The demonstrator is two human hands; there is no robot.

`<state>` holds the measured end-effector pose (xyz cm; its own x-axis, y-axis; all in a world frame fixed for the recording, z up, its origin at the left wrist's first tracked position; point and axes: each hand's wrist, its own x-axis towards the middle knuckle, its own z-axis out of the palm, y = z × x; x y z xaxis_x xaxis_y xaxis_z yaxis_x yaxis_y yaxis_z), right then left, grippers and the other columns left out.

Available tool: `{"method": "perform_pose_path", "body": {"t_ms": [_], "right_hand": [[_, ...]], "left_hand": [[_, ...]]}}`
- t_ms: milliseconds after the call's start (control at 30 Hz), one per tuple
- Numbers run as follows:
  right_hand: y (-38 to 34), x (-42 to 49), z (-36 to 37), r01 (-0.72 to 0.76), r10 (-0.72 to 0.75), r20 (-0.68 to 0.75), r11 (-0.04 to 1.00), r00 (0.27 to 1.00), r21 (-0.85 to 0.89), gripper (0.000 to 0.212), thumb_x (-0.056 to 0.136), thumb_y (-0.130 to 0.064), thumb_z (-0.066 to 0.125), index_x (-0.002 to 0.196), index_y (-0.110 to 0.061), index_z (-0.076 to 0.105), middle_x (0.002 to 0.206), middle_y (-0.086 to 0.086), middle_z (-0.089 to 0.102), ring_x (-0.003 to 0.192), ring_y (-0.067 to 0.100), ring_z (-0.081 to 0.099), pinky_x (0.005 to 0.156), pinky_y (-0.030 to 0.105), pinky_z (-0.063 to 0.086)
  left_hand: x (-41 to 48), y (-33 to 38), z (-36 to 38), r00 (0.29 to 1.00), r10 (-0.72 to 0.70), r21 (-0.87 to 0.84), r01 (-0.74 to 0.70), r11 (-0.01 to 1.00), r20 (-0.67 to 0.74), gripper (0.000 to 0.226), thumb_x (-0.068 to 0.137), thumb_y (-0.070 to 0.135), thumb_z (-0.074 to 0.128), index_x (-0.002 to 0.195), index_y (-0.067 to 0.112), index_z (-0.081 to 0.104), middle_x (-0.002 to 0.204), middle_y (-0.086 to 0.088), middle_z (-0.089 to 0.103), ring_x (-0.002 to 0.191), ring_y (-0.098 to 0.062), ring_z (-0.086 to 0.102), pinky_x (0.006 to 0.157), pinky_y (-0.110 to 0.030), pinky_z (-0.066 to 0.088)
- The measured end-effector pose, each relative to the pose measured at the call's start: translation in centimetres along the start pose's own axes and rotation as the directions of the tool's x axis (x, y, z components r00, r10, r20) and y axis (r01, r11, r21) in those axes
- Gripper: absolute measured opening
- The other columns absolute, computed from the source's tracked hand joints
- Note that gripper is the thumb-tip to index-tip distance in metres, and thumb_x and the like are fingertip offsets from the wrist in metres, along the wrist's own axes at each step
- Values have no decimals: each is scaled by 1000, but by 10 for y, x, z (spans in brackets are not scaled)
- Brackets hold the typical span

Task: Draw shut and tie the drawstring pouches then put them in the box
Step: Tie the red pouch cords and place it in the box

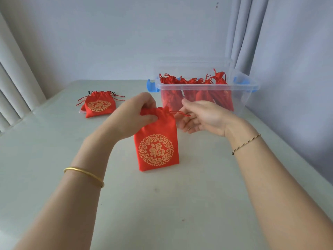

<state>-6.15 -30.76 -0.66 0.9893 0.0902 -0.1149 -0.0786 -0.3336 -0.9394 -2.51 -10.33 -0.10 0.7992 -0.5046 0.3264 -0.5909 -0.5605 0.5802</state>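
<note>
A red drawstring pouch (pixel 157 147) with a gold round emblem hangs upright over the table's middle, its bottom near the surface. My left hand (pixel 134 114) pinches its gathered top at the left corner. My right hand (pixel 200 116) holds the red cord (pixel 181 114) that runs out of the top's right side. Behind them stands a clear plastic box (pixel 241 91) with blue latches, holding several tied red pouches (pixel 191 87). A small pile of red pouches (pixel 98 105) lies flat on the table at the far left.
The pale table (pixel 162 204) ends close to the wall at the right. Grey curtains (pixel 246 33) hang behind the box, and vertical blinds (pixel 10 87) stand at the left. A gold bangle is on my left wrist, a thin bracelet on my right.
</note>
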Motion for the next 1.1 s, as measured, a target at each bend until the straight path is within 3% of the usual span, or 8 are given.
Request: {"method": "perform_pose_path", "body": {"t_ms": [100,267,367,467,600,767,900,1100], "right_hand": [[0,0,-6,23,-25,59,999,998,47,46,98,-42,35,82,-10,64,65,2,59,62,15,53,65,27,46],[1,0,-6,75,-75,68,997,995,4,29,97,-20,45,71,-12,56,63,1,53,57,12,49,61,24,43],[-1,-1,-8,104,-105,12,993,994,47,27,97,-18,46,71,-12,54,70,5,59,63,15,56,67,29,48],[-3,-3,-10,110,-109,-16,988,994,105,26,97,-18,46,73,-13,54,77,6,65,71,17,65,75,35,53],[-4,-4,-11,87,-82,-37,986,996,144,24,97,-16,44,74,-12,53,82,10,65,73,22,65,73,37,55],[-3,-7,-16,75,-65,-74,986,995,146,26,98,-15,43,75,-11,53,84,11,65,75,26,64,71,37,56],[-2,-10,-23,49,-35,-107,991,994,128,25,98,-15,43,75,-11,53,83,12,65,81,30,65,73,38,54],[1,-12,-30,25,-16,-184,999,983,47,23,96,-17,48,75,-11,56,79,8,65,74,22,68,65,30,54]], "left_hand": [[0,1,-1,1000,-4,7,4,1000,-4,17,84,10,63,94,16,51,83,6,55,74,-14,53,67,-25,44],[3,-3,-1,1000,-11,3,11,1000,-11,19,85,13,64,95,21,49,85,11,53,73,-9,52,63,-20,42],[4,-7,-2,996,-80,-45,82,996,27,30,84,20,66,107,28,49,92,14,52,78,-3,54,63,-18,45],[4,-15,-7,984,-166,-69,171,983,70,41,83,26,68,117,29,47,98,11,55,83,-10,60,67,-26,51],[4,-23,-12,978,-199,-26,201,979,65,22,85,17,64,107,17,58,83,2,68,76,-20,65,65,-31,52],[1,-23,-16,982,-188,-10,188,982,2,17,84,5,60,82,19,69,74,0,69,67,-11,62,57,-21,46],[0,-26,-18,978,-205,24,206,978,-35,15,84,11,63,80,23,71,72,-3,67,70,-20,61,67,-37,52],[2,-29,-19,959,-245,-9,246,969,-139,9,84,16,63,80,18,71,64,0,61,66,-21,55,68,-36,50]]}}
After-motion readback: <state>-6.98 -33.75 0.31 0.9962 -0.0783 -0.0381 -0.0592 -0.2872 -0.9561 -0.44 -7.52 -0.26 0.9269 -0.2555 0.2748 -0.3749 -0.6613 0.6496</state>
